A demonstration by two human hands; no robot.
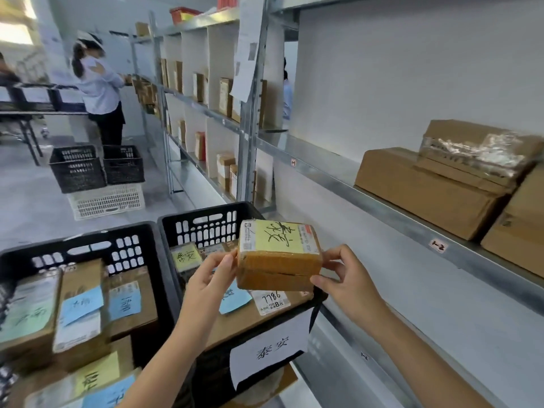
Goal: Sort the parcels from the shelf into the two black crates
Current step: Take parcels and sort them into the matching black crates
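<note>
Parcel (278,254) with a yellow handwritten note on top is held up between both hands, over the right black crate (206,212). Left hand (206,278) pinches its end from 9 o'clock, and right hand (350,284) pinches the other end from 3 o'clock with the thumb under the bottom corner. Left black crate (88,248) sits just beside the other at its 9 o'clock, both loaded with labelled boxes. Shelf (382,201) runs along at 3 o'clock, with brown boxes (426,189) on it around 2.
</note>
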